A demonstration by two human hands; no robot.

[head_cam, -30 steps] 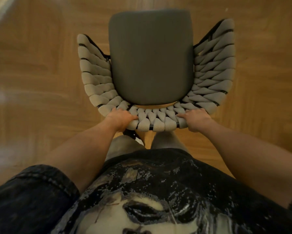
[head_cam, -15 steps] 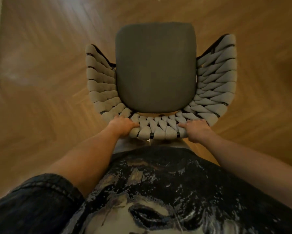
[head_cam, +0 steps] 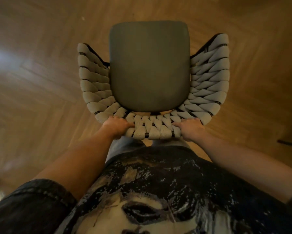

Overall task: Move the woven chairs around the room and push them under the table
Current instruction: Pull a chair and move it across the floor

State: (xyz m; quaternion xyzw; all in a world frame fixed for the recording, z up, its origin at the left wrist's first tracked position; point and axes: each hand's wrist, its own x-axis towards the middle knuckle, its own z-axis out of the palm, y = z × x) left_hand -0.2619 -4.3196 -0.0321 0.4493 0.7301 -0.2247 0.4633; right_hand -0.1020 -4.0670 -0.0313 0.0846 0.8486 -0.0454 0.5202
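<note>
Both hands grip the chair's woven back rim, left hand and right hand, fingers curled over it. That chair fills the middle of the frame, on the wood floor.

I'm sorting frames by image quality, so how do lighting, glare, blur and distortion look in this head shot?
Head view: dim, warm light; a pale glare patch on the wooden floor at the left edge; the floor is smeared by motion blur, while the woven chair and both gripping hands, left hand and right hand, stay fairly sharp; wide-angle bulge stretches the printed shirt near the lens.
</note>
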